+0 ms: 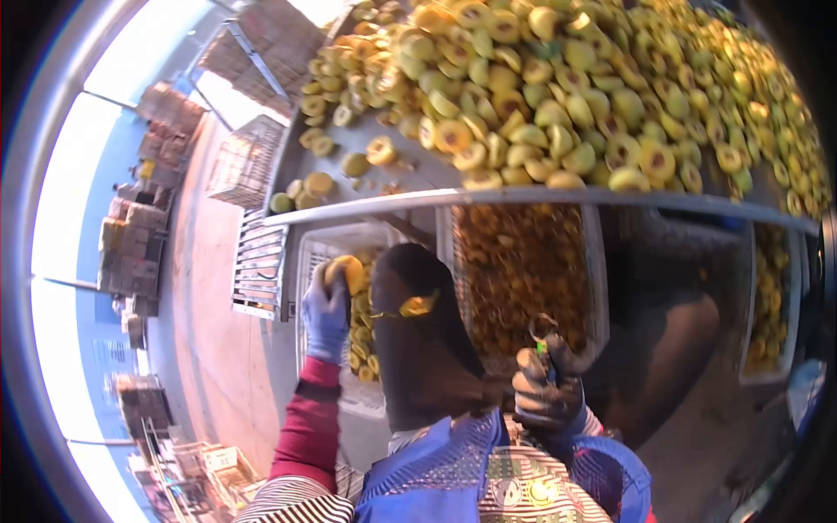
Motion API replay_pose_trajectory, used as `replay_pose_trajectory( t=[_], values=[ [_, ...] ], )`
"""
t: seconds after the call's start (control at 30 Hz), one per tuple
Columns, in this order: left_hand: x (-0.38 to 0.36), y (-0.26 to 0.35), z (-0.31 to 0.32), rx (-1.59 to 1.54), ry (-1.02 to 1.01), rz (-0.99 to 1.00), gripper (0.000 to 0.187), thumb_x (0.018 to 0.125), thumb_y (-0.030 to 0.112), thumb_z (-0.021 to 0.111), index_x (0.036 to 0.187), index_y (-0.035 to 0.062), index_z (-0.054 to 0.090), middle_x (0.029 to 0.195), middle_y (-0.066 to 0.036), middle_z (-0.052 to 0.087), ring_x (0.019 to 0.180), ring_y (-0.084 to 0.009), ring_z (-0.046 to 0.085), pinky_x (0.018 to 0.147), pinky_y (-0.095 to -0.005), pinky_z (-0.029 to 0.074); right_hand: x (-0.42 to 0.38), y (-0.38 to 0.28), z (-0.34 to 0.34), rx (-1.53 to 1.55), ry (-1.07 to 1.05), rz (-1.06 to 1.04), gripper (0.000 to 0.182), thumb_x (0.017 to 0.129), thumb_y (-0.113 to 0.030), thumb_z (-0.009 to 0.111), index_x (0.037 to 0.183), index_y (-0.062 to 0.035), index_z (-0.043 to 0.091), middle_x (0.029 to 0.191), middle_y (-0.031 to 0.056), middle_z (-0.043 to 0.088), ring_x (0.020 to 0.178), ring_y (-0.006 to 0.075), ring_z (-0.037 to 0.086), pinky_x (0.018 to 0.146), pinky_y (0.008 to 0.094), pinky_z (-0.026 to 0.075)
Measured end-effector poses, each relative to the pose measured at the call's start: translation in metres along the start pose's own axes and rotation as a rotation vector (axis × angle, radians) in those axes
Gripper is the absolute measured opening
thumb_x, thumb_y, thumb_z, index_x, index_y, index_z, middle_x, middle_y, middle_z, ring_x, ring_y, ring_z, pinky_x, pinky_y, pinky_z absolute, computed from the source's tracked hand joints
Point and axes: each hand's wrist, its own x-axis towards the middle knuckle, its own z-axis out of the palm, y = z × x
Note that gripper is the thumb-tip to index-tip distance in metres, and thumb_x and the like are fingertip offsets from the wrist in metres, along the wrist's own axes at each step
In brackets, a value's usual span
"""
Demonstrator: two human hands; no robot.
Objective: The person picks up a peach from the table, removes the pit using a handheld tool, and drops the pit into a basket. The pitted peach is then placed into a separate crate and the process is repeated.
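Observation:
My left hand (326, 315), in a blue glove, is closed around a yellow peach half (351, 272). It is above the near-left crate (303, 253), which holds more cut peach halves (360, 353). My right hand (551, 394), in a soiled glove, grips a small pitting tool (542, 328) with a looped metal end and a bit of green at its neck. The loop points up and away from me. Behind it stands a crate (602, 288) filled with brownish pits and scraps (523, 270). A yellow peel scrap (418, 304) lies on my dark-clad leg.
A metal table (349, 144) with a raised front edge (523, 197) carries a large heap of cut peaches (558, 96). Another crate of fruit (769, 296) stands at far right. Left of the table are a white crate (247, 161) and stacked crates (131, 248) along the wall.

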Motion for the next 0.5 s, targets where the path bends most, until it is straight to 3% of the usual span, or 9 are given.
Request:
replay_pose_trajectory(
  t=[0.07, 0.1, 0.17, 0.2, 0.23, 0.27, 0.33, 0.47, 0.5],
  values=[
    [0.020, 0.001, -0.021, 1.027, -0.274, 0.179, 0.033, 0.085, 0.034, 0.062, 0.102, 0.0063, 0.064, 0.087, -0.018, 0.062, 0.084, -0.0306, 0.064, 0.071, -0.0364, 0.052, 0.000, -0.003, -0.002, -0.025, 0.142, -0.013, 0.047, 0.097, -0.050, 0.038, 0.082, -0.0065, 0.051, 0.052, 0.0005, 0.041, 0.037, 0.0080, 0.033, 0.032, 0.0225, 0.028],
    [0.038, 0.000, -0.020, 0.940, -0.264, 0.373, 0.032, 0.083, 0.037, 0.062, 0.096, 0.0079, 0.064, 0.081, -0.015, 0.062, 0.081, -0.0314, 0.063, 0.072, -0.0404, 0.050, 0.003, -0.004, -0.004, -0.048, 0.157, -0.004, 0.047, 0.097, -0.050, 0.037, 0.087, -0.0059, 0.052, 0.054, 0.0007, 0.042, 0.039, 0.0083, 0.036, 0.033, 0.0224, 0.030],
    [0.082, 0.042, 0.001, 0.374, -0.138, 0.301, 0.030, 0.083, 0.036, 0.064, 0.085, 0.0060, 0.065, 0.079, -0.015, 0.065, 0.077, -0.0282, 0.065, 0.069, -0.0389, 0.049, 0.006, -0.003, -0.009, -0.096, 0.249, -0.003, 0.049, 0.097, -0.049, 0.037, 0.093, -0.0046, 0.057, 0.055, 0.0005, 0.042, 0.041, 0.0082, 0.038, 0.033, 0.0222, 0.031],
    [0.116, 0.036, 0.015, 0.380, -0.022, 0.382, 0.035, 0.080, 0.041, 0.065, 0.086, 0.0065, 0.066, 0.077, -0.013, 0.066, 0.075, -0.0287, 0.065, 0.069, -0.0404, 0.049, 0.007, -0.003, -0.007, -0.110, 0.255, 0.003, 0.049, 0.097, -0.049, 0.037, 0.093, -0.0046, 0.057, 0.055, 0.0005, 0.042, 0.041, 0.0082, 0.038, 0.033, 0.0222, 0.031],
    [0.145, 0.039, 0.027, 0.479, 0.004, 0.264, 0.036, 0.080, 0.040, 0.065, 0.091, 0.0063, 0.065, 0.083, -0.014, 0.067, 0.082, -0.0300, 0.064, 0.072, -0.0410, 0.049, 0.010, -0.003, -0.002, -0.151, 0.348, -0.018, 0.047, 0.097, -0.047, 0.039, 0.090, -0.0042, 0.057, 0.052, -0.0002, 0.038, 0.038, 0.0078, 0.034, 0.031, 0.0221, 0.027],
    [0.181, 0.026, 0.042, 0.620, -0.062, 0.098, 0.044, 0.078, 0.042, 0.067, 0.106, 0.0087, 0.062, 0.094, -0.015, 0.066, 0.091, -0.0320, 0.063, 0.078, -0.0420, 0.049, 0.012, -0.004, 0.000, -0.194, 0.437, -0.045, 0.046, 0.097, -0.046, 0.041, 0.087, -0.0038, 0.057, 0.049, -0.0009, 0.033, 0.035, 0.0074, 0.029, 0.030, 0.0220, 0.024],
    [0.233, -0.004, 0.074, 0.685, -0.211, -0.085, 0.064, 0.075, 0.039, 0.065, 0.132, 0.0182, 0.043, 0.136, -0.015, 0.043, 0.113, -0.0321, 0.055, 0.091, -0.0436, 0.046, 0.011, -0.009, -0.005, -0.210, 0.492, -0.088, 0.047, 0.097, -0.046, 0.040, 0.088, -0.0030, 0.057, 0.049, -0.0006, 0.033, 0.035, 0.0077, 0.029, 0.030, 0.0230, 0.024],
    [0.268, -0.018, 0.094, 0.560, -0.485, -0.140, 0.072, 0.072, 0.030, 0.066, 0.138, 0.0167, 0.037, 0.141, -0.021, 0.035, 0.127, -0.0362, 0.042, 0.102, -0.0414, 0.038, 0.005, -0.031, -0.032, -0.295, 0.547, -0.144, 0.051, 0.094, -0.052, 0.042, 0.089, -0.0036, 0.057, 0.049, -0.0002, 0.034, 0.035, 0.0089, 0.029, 0.030, 0.0245, 0.024],
    [0.283, -0.036, 0.099, 0.515, -0.532, 0.100, 0.081, 0.068, 0.033, 0.069, 0.139, 0.0153, 0.034, 0.145, -0.022, 0.029, 0.129, -0.0394, 0.038, 0.106, -0.0403, 0.033, 0.006, -0.033, -0.038, -0.287, 0.485, -0.117, 0.051, 0.094, -0.053, 0.042, 0.093, -0.0044, 0.057, 0.051, 0.0003, 0.036, 0.035, 0.0091, 0.029, 0.029, 0.0249, 0.025]
  ],
)
